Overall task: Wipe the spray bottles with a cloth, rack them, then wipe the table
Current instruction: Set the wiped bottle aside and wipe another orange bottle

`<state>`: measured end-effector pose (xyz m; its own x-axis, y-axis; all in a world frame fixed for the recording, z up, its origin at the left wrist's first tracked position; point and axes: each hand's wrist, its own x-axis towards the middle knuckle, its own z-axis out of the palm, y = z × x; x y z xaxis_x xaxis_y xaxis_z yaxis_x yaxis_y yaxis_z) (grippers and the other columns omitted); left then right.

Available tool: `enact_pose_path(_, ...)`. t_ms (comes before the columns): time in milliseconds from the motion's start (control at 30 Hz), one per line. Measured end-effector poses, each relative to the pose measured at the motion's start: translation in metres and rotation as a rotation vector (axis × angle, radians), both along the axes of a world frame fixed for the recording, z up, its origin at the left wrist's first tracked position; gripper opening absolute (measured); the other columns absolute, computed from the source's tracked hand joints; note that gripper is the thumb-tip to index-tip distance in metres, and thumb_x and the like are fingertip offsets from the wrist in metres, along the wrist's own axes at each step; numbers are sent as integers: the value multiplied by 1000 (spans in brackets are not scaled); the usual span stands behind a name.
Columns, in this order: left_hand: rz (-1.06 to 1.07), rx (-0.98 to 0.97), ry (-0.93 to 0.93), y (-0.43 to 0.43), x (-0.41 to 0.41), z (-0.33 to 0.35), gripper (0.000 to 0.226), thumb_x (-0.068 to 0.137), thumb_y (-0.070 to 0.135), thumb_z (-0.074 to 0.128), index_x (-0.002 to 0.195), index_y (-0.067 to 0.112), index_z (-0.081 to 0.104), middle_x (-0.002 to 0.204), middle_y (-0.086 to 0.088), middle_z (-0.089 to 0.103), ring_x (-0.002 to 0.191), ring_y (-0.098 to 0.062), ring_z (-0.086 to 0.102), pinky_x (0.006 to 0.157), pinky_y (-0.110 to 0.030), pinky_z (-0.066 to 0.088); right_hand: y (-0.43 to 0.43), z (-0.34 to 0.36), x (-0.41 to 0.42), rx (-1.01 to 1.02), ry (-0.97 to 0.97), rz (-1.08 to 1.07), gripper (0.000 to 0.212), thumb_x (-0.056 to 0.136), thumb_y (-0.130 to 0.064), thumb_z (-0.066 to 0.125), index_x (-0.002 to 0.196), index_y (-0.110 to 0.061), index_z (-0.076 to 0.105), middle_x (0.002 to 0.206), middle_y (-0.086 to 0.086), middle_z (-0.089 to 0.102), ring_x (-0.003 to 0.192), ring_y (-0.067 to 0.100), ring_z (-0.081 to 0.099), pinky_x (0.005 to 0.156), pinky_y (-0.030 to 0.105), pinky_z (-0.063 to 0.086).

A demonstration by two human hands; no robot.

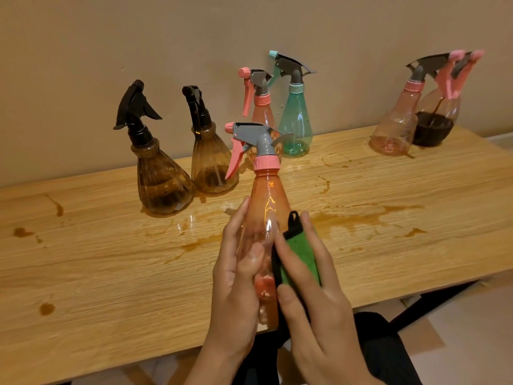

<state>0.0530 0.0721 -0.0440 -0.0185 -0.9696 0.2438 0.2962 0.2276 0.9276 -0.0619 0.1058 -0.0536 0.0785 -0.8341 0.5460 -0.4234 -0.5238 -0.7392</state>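
Left hand (238,287) grips the orange bottle (268,195), right hand (319,301) clasps the green cloth (302,254) against it; wet plastic could slip.

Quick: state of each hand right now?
Left hand: grips the orange spray bottle.
Right hand: holds the green cloth against that bottle.

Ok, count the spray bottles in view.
7. The held bottle in the left hand, green cloth against it; two brown bottles back left; a pink bottle and teal bottle behind it; a pale pink bottle and a dark-liquid bottle far right.
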Motion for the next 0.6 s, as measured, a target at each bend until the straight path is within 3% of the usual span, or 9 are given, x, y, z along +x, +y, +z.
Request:
enact_pose_path(67, -43, -14, -20, 1, 1, 0, 56, 86, 39, 61, 142, 44, 56, 144, 5, 62, 132, -21, 62, 100, -30, 54, -11, 13, -1, 102, -155, 5, 43, 107, -45, 40, 147, -61, 37, 162, -29, 23, 146, -10, 27, 109, 10, 36)
enact_pose_path(167, -79, -43, -74, 1, 0, 0, 56, 88, 36, 60, 144, 42, 55, 146, 7, 61, 134, -17, 59, 101, -26, 51, -32, 31, -12, 180, -288, 65, 44, 106, -38, 46, 146, -56, 41, 148, -40, 40, 139, -16, 34, 109, 10, 36)
enact_pose_path(267, -66, -78, -110, 2, -3, 0, 57, 91, 34, 57, 148, 34, 51, 149, 14, 58, 138, -9, 54, 104, -21, 48, -35, 40, -15, 77, -152, 43, 45, 107, -26, 47, 149, -42, 43, 155, -27, 38, 142, -16, 29, 106, 2, 29)
enact_pose_path(333, -42, -70, -100, 2, -4, -1, 55, 91, 38, 58, 146, 40, 53, 150, 15, 56, 140, -10, 53, 108, -24, 47, -27, 31, -13, 10, 7, 15, 45, 107, -25, 47, 151, -38, 45, 166, -11, 24, 149, -5, 23, 110, 7, 30)
enact_pose_path(467, -19, -25, -80, 2, -3, -2, 54, 90, 47, 56, 143, 48, 53, 145, 17, 60, 134, -11, 59, 100, -25, 53, -6, 10, -8, -41, 116, -20, 45, 106, -33, 42, 150, -38, 47, 170, -7, 14, 155, 15, 21, 115, 20, 34)
enact_pose_path(533, -18, -36, -92, 2, -5, -2, 53, 91, 46, 54, 144, 48, 51, 146, 18, 59, 134, -10, 58, 99, -24, 53, -5, 10, -7, -33, 91, -39, 44, 107, -33, 41, 150, -38, 47, 170, -7, 15, 154, 13, 22, 114, 17, 33)
enact_pose_path(600, -8, -67, -133, 3, -5, -2, 55, 95, 40, 53, 150, 42, 49, 149, 19, 56, 137, -8, 55, 104, -23, 50, -12, 18, -6, 18, 30, -48, 43, 108, -33, 42, 150, -43, 46, 169, -13, 16, 151, 0, 24, 110, 8, 32)
